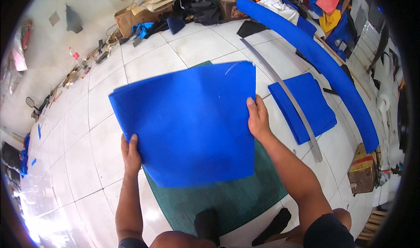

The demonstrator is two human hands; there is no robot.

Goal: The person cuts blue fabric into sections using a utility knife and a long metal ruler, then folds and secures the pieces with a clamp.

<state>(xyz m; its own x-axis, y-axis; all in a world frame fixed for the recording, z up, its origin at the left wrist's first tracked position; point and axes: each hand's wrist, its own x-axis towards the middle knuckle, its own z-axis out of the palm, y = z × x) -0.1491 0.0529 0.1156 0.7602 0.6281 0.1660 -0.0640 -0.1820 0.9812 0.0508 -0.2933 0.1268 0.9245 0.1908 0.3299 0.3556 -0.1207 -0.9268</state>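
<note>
A stack of large blue foam sheets (188, 121) is held up over a green cutting mat (227, 204) on the tiled floor. My left hand (130, 154) grips the stack's left edge near its lower corner. My right hand (258, 117) grips the right edge, thumb on top. The sheets hide most of the mat. A long metal ruler (286, 101) lies to the right, resting across a smaller pile of blue foam pieces (304, 106).
A long blue foam roll (323, 60) runs along the right. A small wooden box (363, 171) sits at the lower right. Cardboard boxes (131, 18), dark fabric and coloured scraps pile up at the back. Tools and bottles line the left wall. My knees are at the bottom edge.
</note>
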